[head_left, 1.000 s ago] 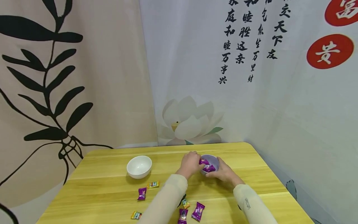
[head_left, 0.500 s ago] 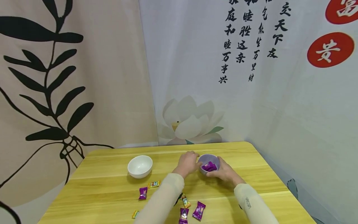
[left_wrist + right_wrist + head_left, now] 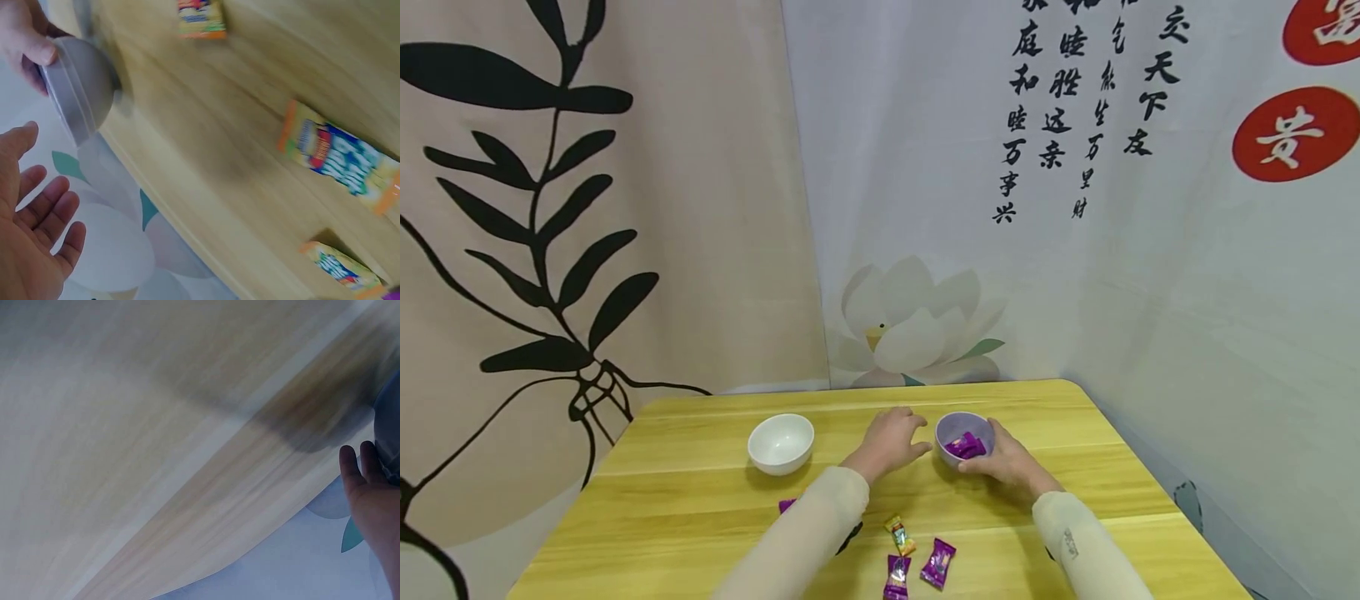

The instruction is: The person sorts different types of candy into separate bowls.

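My right hand (image 3: 1011, 458) holds the small lavender bowl (image 3: 953, 423) from its right side, thumb in front and fingers behind. Inside the bowl lie purple-wrapped candies (image 3: 966, 445). Just left of the bowl is my left hand (image 3: 889, 443), its fingers loosely spread and nothing in them. In the left wrist view, the left hand (image 3: 37, 219) appears palm up, apart from the grey-looking bowl (image 3: 84, 81). The right wrist view catches the fingers of my right hand (image 3: 378, 500) against the bowl's dark side (image 3: 389, 431).
A white bowl (image 3: 781, 443) stands at the back left of the wooden table (image 3: 662, 500). Near the front lie two purple candies (image 3: 937, 563) and a yellow one (image 3: 900, 535). Another purple candy (image 3: 786, 505) is partly behind my left sleeve. The left wrist view shows several yellow candies (image 3: 340, 156).
My left hand has let a purple candy go into the lavender bowl and drawn back to the left, away from its rim. My right hand keeps its hold on the bowl.
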### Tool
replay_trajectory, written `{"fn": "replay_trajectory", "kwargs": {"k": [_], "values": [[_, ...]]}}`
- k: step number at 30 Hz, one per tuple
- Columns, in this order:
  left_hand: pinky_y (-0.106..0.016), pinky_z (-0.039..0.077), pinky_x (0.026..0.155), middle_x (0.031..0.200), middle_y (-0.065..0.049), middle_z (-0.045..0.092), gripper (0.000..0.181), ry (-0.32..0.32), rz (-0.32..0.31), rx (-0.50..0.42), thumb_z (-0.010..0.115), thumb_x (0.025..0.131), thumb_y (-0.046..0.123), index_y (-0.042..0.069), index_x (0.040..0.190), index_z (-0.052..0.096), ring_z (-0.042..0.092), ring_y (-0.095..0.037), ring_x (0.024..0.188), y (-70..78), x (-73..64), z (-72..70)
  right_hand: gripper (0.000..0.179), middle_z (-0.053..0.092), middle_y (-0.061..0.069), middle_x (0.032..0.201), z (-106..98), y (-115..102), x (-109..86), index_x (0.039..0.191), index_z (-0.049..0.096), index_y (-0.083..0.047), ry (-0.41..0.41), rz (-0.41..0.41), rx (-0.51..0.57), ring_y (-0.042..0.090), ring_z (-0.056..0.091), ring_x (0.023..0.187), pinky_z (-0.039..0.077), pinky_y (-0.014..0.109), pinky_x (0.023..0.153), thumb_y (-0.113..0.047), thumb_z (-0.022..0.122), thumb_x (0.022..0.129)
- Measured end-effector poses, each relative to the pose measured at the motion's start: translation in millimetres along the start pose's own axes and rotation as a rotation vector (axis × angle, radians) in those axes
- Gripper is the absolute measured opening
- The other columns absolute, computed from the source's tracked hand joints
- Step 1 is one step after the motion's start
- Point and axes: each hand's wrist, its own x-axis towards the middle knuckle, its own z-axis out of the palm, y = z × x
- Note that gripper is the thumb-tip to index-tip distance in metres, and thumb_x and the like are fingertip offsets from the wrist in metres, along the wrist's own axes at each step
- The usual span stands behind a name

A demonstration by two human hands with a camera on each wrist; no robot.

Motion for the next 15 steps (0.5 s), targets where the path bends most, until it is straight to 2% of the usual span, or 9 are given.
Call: {"fn": "replay_trajectory", "kwargs": {"k": [5,9,15], "values": [[-0.043,0.049,0.094,0.116,-0.003,0.067,0.041,-0.025,0.06,-0.004,0.07,0.092,0.042,0.015,0.123,0.069,0.061,-0.022,0.108,-3.7,-18.8,-2.6,0.12,0.033,0.027,0.152,0,-1,-0.9,0.155,0.015,0.003,-0.008,0.031,0.004,0.045,0.032,0.139,0.022,0.063,0.112,-0.044,0.087,0.072],[-0.043,0.049,0.094,0.117,-0.001,0.066,0.041,-0.062,0.103,-0.02,0.07,0.092,0.043,0.017,0.124,0.069,0.061,-0.02,0.109,-8.1,-39.7,-1.3,0.122,0.029,0.028,0.154,1,-1,-1.3,0.155,0.012,0.004,-0.017,0.045,0.007,0.047,0.028,0.141,0.02,0.063,0.112,-0.044,0.087,0.072],[-0.043,0.047,0.096,0.117,0.001,0.065,0.04,-0.124,0.164,-0.068,0.071,0.091,0.041,0.018,0.124,0.069,0.059,-0.017,0.111,-16.2,-72.0,-4.2,0.121,0.029,0.029,0.154,0,1,0.3,0.155,0.012,0.005,-0.015,0.018,0.001,0.047,0.028,0.141,0.021,0.062,0.112,-0.042,0.087,0.073]]}}
